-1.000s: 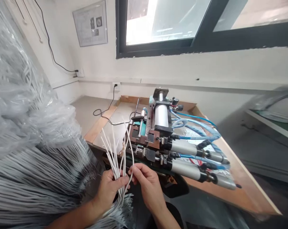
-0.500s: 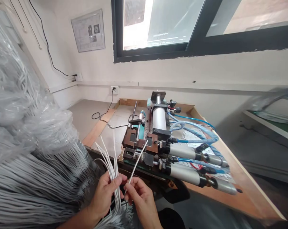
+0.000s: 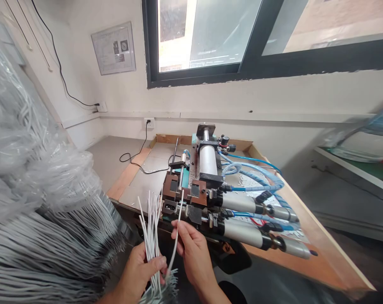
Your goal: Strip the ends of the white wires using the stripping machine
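My left hand [image 3: 143, 268] is closed around a bunch of white cables [image 3: 151, 236], their cut ends fanned upward. Beside it, my right hand [image 3: 191, 249] pinches a single white cable [image 3: 179, 223] between thumb and fingers. That cable's tip points up in front of the brown jaw blocks [image 3: 198, 192] of a pneumatic machine [image 3: 207, 160]. Whether the tip touches the machine I cannot tell. Below my hands, the lower lengths of the cables are partly hidden.
A large heap of grey cables [image 3: 52, 245], partly wrapped in clear plastic [image 3: 52, 169], fills the left side. Air cylinders [image 3: 242, 232] and blue hoses [image 3: 267, 181] extend right across the wood-edged bench [image 3: 333, 257]. A shelf [image 3: 362, 169] stands at the far right.
My right hand has drawn one cable apart from the bunch and raised it toward the machine's jaws. My left hand keeps the bunch, now a little lower. The camera view has shifted slightly.
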### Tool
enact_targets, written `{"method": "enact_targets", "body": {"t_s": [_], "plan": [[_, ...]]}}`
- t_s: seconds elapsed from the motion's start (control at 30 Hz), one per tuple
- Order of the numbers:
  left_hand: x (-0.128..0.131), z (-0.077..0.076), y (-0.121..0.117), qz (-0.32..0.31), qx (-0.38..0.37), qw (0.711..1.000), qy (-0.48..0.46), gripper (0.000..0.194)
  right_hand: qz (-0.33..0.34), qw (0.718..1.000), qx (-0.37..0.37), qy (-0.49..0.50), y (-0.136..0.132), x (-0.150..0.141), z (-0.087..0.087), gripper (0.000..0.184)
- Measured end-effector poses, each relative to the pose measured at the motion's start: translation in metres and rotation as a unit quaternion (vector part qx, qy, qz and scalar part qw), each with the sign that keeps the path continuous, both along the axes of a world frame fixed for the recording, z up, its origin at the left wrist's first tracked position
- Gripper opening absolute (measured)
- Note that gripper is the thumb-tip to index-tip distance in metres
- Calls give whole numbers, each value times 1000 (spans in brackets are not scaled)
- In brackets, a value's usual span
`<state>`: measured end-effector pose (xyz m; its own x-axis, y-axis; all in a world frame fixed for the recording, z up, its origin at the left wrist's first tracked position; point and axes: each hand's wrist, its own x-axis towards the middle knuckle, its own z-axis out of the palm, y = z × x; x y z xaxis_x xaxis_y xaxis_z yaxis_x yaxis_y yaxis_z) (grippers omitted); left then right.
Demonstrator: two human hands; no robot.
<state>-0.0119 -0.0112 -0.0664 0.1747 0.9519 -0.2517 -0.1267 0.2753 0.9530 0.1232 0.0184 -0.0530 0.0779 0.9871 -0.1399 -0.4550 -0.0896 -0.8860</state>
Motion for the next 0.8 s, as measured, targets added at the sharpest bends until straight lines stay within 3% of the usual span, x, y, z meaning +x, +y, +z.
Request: {"method": "enact_targets", "body": {"t_s": [0.17,0.37,0.6,0.67,0.8], "plan": [[-4,9,3,93,-19,994,-53,18,14,999,-29,26,-1,-1,-10,32],[-3,15,7,119,-60,987,-91,24,20,997,-43,54,4,1,-5,32],[-2,14,12,140,-20,988,-62,22,30,994,-65,81,7,0,-5,33],[-1,14,13,148,-10,987,-61,22,51,991,-64,104,5,-2,-3,35],[-1,10,15,137,21,988,-71,26,170,979,-55,95,-3,-9,-3,34]]}}
